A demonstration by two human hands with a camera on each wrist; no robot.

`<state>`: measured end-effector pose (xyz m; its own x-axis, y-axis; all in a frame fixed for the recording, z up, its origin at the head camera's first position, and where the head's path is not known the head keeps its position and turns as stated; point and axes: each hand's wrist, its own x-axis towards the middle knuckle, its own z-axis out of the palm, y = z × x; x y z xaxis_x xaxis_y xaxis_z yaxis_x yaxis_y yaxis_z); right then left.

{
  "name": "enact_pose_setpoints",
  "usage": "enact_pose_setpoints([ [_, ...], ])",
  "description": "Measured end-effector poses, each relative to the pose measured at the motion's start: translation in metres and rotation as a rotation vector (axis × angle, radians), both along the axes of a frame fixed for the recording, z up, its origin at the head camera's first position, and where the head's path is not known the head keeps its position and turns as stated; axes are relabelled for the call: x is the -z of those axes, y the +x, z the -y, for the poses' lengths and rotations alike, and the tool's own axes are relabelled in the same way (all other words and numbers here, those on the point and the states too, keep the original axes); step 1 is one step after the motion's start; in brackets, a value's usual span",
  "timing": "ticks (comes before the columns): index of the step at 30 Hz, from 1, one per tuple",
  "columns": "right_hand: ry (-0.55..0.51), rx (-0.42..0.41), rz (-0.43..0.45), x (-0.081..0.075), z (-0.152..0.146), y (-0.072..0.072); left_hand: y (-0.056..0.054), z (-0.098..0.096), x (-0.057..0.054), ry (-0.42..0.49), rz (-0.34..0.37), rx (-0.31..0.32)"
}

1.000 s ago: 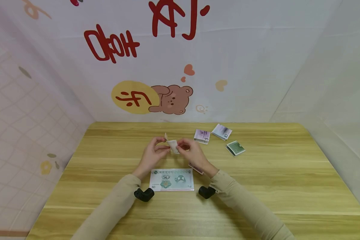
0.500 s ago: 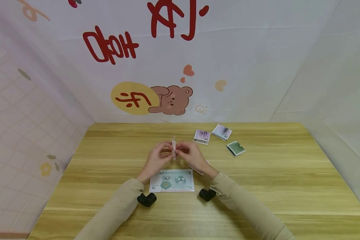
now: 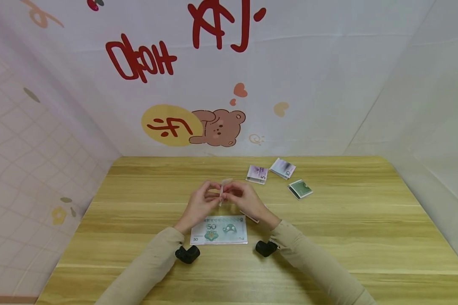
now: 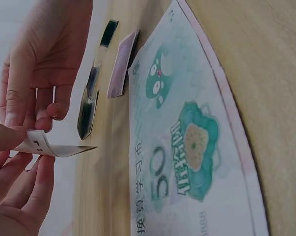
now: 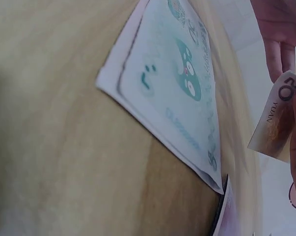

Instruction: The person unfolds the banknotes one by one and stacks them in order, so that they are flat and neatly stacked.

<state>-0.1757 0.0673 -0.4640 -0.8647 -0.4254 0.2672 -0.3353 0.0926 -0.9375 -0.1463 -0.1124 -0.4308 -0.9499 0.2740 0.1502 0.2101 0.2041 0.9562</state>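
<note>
Both hands pinch a small brownish play banknote [image 3: 222,193] above the table. It is bent or folded, and mostly edge-on in the head view. My left hand [image 3: 201,203] grips it between thumb and fingers from the left, while my right hand [image 3: 250,202] pinches its right side. In the right wrist view the banknote [image 5: 278,120] shows the print "YUAN" beside a number. Just in front of the hands, a larger green-and-white 50 play banknote [image 3: 219,232] lies flat. Partly hidden below my right wrist is a folded pinkish note [image 3: 252,216].
Farther back to the right lie a folded purple 5 note [image 3: 257,174], a folded 10 note [image 3: 283,168] and a folded green 2 note [image 3: 300,189]. The wooden table [image 3: 347,220] meets a printed cloth backdrop [image 3: 309,76] behind.
The small banknote has turned from facing the head camera to nearly edge-on. My left hand has shifted right, closer to my right hand. The notes on the table stay put.
</note>
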Motion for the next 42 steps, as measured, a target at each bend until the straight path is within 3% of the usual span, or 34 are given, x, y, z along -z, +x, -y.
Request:
enact_pose_setpoints([
  [4, -0.005, 0.011, 0.021, 0.000, -0.002, -0.001, -0.004, 0.002, 0.012, 0.025, 0.050, -0.048],
  [14, -0.026, 0.099, -0.024, -0.021, -0.013, 0.012, -0.004, 0.011, 0.015, 0.029, 0.125, -0.120],
  [20, 0.061, 0.136, -0.062, -0.018, -0.021, 0.015, -0.001, 0.017, 0.014, 0.020, 0.100, -0.086],
  [23, 0.099, 0.140, -0.050, -0.028, -0.024, 0.021, 0.000, 0.021, 0.016, 0.026, 0.103, -0.067],
  [30, 0.144, 0.185, -0.007, -0.030, -0.033, 0.024, 0.000, 0.029, 0.020, 0.009, 0.120, -0.092],
  [33, 0.146, 0.210, 0.018, -0.027, -0.037, 0.022, 0.001, 0.031, 0.021, -0.015, 0.115, -0.104],
  [40, 0.151, 0.267, 0.034, 0.007, -0.050, 0.007, 0.000, 0.037, 0.022, -0.023, 0.173, -0.147],
  [42, 0.153, 0.271, 0.025, 0.009, -0.052, 0.007, 0.000, 0.038, 0.021, -0.020, 0.189, -0.165],
])
